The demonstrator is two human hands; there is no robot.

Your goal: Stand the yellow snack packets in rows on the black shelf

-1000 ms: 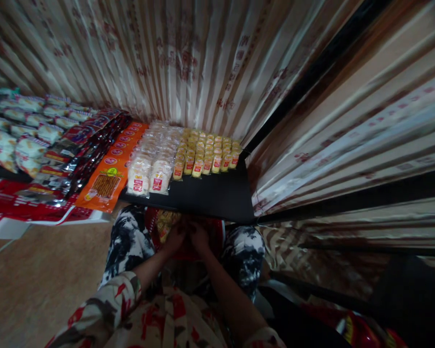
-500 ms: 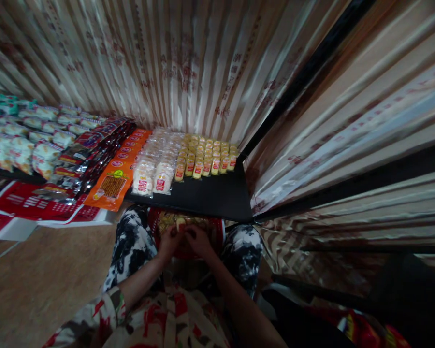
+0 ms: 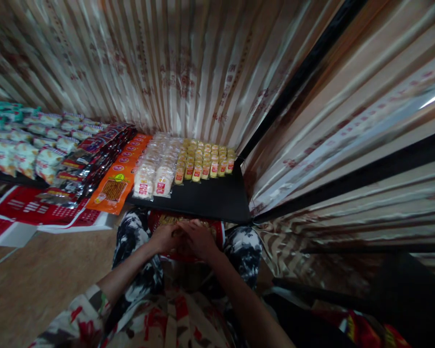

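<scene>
My left hand [image 3: 166, 238] and my right hand [image 3: 200, 240] meet over a red container [image 3: 217, 233] between my knees. Small yellow wrapped snacks show inside it behind my fingers. The right hand's fingers lie across the left hand's fingertips, and both hands are curled closed. Whatever is between them is hidden from view. On the black table [image 3: 221, 195] just beyond stand rows of small yellow snack packets [image 3: 206, 169] with red labels. Left of these are clear packs of round white crackers [image 3: 163, 181].
An orange snack bag [image 3: 112, 191], dark shiny packets [image 3: 89, 162] and white snack bags [image 3: 25, 154] continue leftward along the table. A red and white box [image 3: 47, 208] sits below its edge. Pleated curtains [image 3: 188, 63] hang behind, with black frame bars [image 3: 293, 82] at right.
Half a second ago a small yellow packet showed between my fingertips; now it is out of sight. My hands have come closer together, the right one overlapping the left.
</scene>
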